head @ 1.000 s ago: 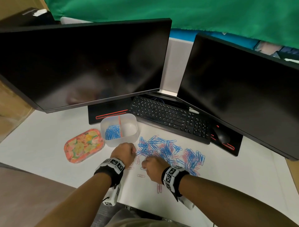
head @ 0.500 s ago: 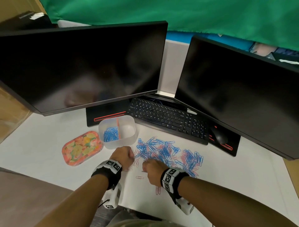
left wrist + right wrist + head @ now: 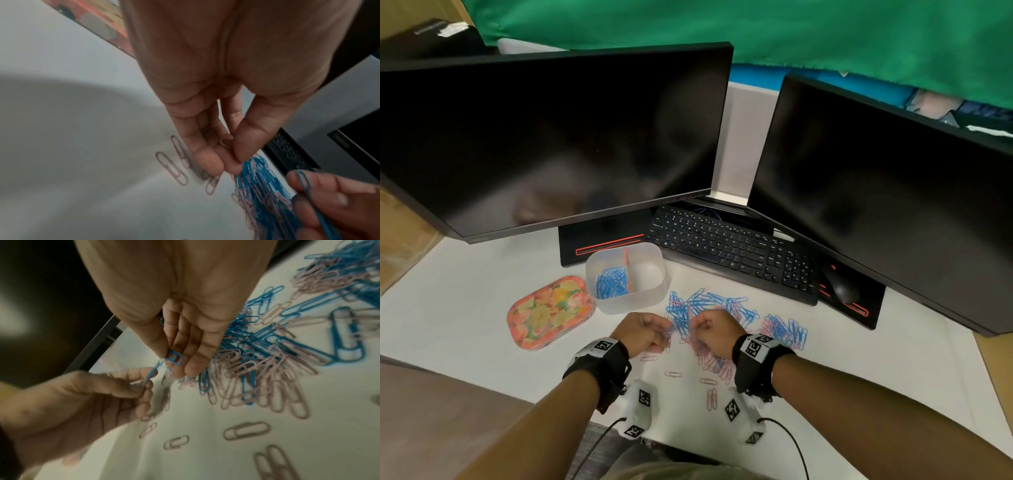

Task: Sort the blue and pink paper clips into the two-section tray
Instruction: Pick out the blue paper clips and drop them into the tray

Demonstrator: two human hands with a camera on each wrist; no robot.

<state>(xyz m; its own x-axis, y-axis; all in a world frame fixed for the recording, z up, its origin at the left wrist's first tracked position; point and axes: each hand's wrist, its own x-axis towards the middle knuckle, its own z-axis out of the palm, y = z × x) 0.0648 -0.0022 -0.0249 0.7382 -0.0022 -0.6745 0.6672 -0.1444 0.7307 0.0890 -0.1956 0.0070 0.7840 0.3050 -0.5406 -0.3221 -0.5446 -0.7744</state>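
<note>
Two dark monitors (image 3: 558,137) stand at the back of a white-covered desk (image 3: 455,291), a black keyboard (image 3: 726,250) between and below them, a mouse (image 3: 842,287) on a black pad at the right. Left of centre lies a flowered lid (image 3: 548,313); just beside it, to its right, sits the translucent tray (image 3: 650,298). Its left section holds blue clips (image 3: 611,282); what lies in the right section cannot be told. The mixed pile (image 3: 722,308) of blue and pink clips is spread on the desk in front of the keyboard, right of the tray; a few loose pink clips (image 3: 710,397) lie nearer the person. Left hand (image 3: 642,332) is at the pile's left edge: thumb and fingertips pinch a pink clip (image 3: 226,142), seen from the left wrist. Right hand (image 3: 717,330) is over the pile's near part, close beside the left: thumb and fingers pinch a blue clip (image 3: 174,358). Right wrist view shows another blue clip at the left fingertips (image 3: 147,382); the grip there is blurred.
</note>
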